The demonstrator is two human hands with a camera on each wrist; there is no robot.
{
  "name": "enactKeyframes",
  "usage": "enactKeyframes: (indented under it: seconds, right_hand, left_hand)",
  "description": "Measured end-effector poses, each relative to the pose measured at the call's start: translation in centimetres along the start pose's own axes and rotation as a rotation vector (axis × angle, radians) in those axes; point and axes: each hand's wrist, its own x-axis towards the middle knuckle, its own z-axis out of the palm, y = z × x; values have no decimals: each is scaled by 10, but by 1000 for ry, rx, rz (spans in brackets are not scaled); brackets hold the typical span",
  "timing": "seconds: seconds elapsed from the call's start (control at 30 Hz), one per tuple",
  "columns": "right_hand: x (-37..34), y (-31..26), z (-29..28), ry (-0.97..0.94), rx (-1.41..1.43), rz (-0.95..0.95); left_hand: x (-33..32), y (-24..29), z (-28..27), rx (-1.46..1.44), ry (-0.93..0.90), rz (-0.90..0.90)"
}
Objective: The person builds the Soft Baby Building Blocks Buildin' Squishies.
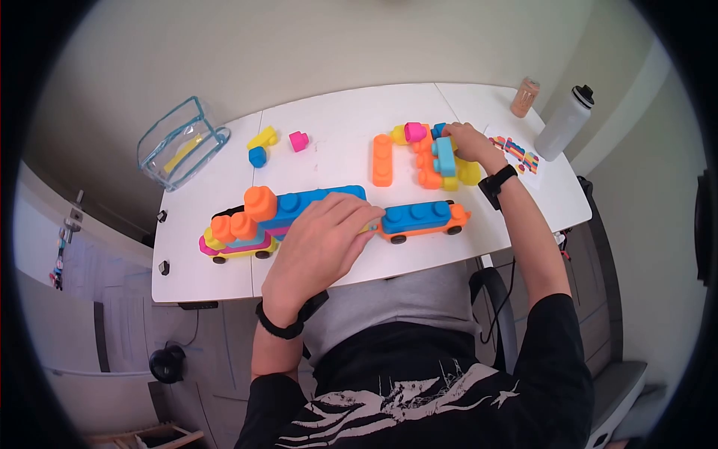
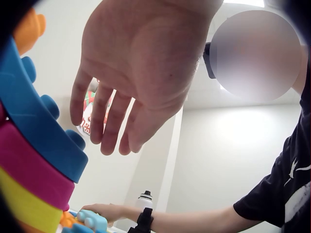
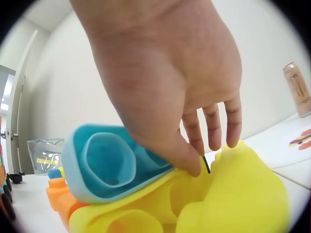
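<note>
My left hand is over the toy train, its fingers reaching down beside a wagon stacked with a long blue block. The left wrist view shows those fingers loosely extended, with nothing between them. Close to its fingertips is an orange wagon topped by a blue block. My right hand reaches into the loose block pile, fingertips near a small blue block. In the right wrist view its thumb and fingers hang over yellow blocks, beside an upturned light blue block.
At the train's left stands a wagon with orange blocks. A long orange block lies left of the pile; a pink block is farther left. A clear bag, a white bottle, a can and a picture sheet stand around.
</note>
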Motion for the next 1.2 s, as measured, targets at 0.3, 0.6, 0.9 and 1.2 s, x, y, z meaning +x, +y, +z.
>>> enactKeyframes:
  seconds: [0.3,0.6,0.9,1.2]
  right_hand:
    - [-18,-7,-18,150,-26,-102]
    - [-108,1,-29,302,900,-13]
    - [-194,-49,-24,48,900,-111]
    - [-192,-48,-16,47,837,-206]
  left_hand:
    - [4,1,14,7,-23,25]
    - [4,6,16,-89,-76,8]
    - [3,10,50,-115,-255,-23]
    - [-2,3,92,121,-350,-66]
